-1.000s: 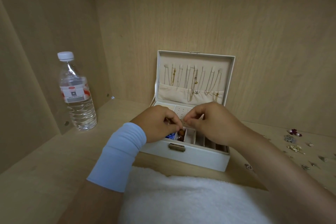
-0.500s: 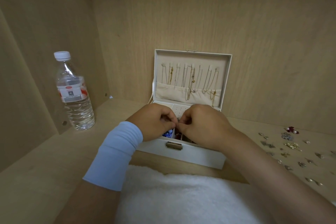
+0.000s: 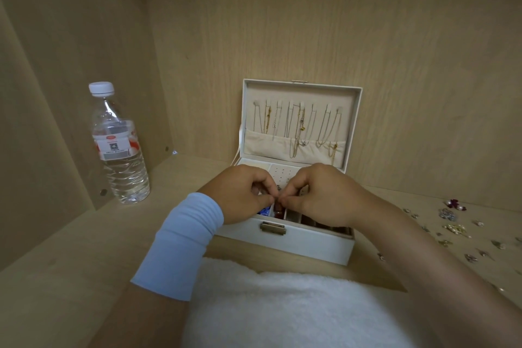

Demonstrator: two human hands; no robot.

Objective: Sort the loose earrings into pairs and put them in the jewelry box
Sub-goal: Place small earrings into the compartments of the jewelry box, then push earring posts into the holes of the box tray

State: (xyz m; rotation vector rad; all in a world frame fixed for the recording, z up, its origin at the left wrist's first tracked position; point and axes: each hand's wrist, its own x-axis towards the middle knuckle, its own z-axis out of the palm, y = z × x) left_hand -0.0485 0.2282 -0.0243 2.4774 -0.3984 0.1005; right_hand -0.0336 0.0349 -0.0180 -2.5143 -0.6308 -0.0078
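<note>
Head view:
Left hand (image 3: 243, 196): grip pinched nearly shut, fingertips on a tiny thing (image 3: 278, 187), too small to name.
Right hand (image 3: 320, 196): grip pinched the same way, fingertips meeting the left ones on that tiny thing.
Jewelry box (image 3: 299, 241): white, on the table (image 3: 70, 263), lid standing up, right under both hands.
Necklaces (image 3: 299, 127): hanging inside the lid.
Loose earrings (image 3: 452, 224): spread on the table, right of the box.
Water bottle (image 3: 118, 147): standing far left.
Towel (image 3: 282, 308): white, near the person.
</note>
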